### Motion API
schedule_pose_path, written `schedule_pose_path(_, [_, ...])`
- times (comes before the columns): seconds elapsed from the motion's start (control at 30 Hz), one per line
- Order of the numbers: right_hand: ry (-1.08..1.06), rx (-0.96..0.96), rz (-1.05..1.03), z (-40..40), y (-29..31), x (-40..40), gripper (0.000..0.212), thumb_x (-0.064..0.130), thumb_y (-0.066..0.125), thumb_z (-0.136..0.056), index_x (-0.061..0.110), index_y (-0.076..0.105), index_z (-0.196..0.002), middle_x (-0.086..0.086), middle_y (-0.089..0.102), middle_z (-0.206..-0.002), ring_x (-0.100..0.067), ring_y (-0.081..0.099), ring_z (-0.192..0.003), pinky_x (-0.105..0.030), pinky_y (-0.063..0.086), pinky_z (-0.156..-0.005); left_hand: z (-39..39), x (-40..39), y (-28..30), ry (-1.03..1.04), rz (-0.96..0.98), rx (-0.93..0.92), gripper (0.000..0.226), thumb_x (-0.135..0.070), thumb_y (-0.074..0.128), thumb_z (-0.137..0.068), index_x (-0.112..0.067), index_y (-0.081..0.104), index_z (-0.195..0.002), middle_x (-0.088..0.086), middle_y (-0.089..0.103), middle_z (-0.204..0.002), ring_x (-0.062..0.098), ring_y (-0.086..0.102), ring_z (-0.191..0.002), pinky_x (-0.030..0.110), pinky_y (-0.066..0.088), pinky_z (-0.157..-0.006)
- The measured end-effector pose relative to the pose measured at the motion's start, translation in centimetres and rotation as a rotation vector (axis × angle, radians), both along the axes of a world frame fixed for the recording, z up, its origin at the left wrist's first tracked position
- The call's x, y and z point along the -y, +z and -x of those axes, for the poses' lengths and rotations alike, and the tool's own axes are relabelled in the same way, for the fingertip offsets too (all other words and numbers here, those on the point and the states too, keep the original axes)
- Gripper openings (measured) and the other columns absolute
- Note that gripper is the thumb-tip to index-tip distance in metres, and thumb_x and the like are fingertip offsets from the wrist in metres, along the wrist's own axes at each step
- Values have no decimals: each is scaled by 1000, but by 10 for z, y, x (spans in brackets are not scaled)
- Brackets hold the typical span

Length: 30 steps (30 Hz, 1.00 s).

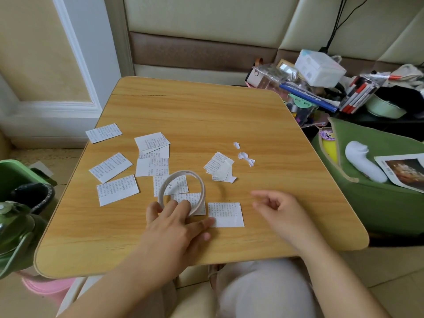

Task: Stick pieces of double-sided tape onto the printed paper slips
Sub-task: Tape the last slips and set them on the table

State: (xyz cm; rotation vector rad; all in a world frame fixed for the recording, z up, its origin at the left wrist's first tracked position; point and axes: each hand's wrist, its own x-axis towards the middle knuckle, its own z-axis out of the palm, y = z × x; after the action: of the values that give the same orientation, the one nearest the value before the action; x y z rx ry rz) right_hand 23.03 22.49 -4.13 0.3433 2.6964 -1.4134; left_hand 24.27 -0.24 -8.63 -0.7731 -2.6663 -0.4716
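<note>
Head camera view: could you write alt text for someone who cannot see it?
A person's left hand grips a roll of double-sided tape standing on edge over printed paper slips scattered on a wooden table. The right hand hovers empty, fingers loosely curled. Small white scraps lie farther back.

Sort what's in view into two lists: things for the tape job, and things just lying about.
For the job: tape roll under the left hand; printed slips on the table; the pile of taped slips; torn backing scraps.

Lying about: marker pack; white box; green pouch; green bin.
</note>
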Motion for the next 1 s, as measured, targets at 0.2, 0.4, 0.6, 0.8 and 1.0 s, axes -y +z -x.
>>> schedule_pose_path(0.2, [190,-181,-390,74,7,20,39,25,65,-89,18,57,-126,2,54,-115,-4,54,-95,-17,38,-89,3,-9,3,84,-59,52,31,-43,43,-84,-36,74,-83,-8,36,-73,16,45,-70,31,16,-68])
schedule_pose_path(0.4, [357,55,-616,126,2,32,61,40,64,-88,17,42,-139,-3,37,-142,-22,33,-134,-34,33,-109,14,-18,2,131,-66,46,13,-22,76,-64,-31,65,-63,-7,38,-68,16,47,-66,31,16,-71])
schedule_pose_path(0.6, [339,48,-538,127,5,30,41,30,72,-83,20,50,-116,3,43,-126,-17,37,-121,-25,34,-92,18,-24,0,169,-135,73,12,-24,74,-62,-31,64,-63,-9,38,-68,14,45,-64,29,11,-68])
schedule_pose_path(0.8, [218,-118,-342,115,8,34,23,11,71,-83,18,56,-99,12,51,-85,-6,51,-75,-13,42,-59,15,-24,-4,201,-183,53,2,-29,65,-64,-29,63,-65,-8,40,-69,14,37,-71,28,8,-68])
schedule_pose_path(1.0, [-18,-207,67,73,31,18,9,12,68,-86,16,64,-79,2,71,-78,-2,61,-56,-16,49,-58,14,-19,-1,245,-225,82,7,-28,68,-62,-31,67,-68,-7,41,-70,17,46,-67,28,8,-67])
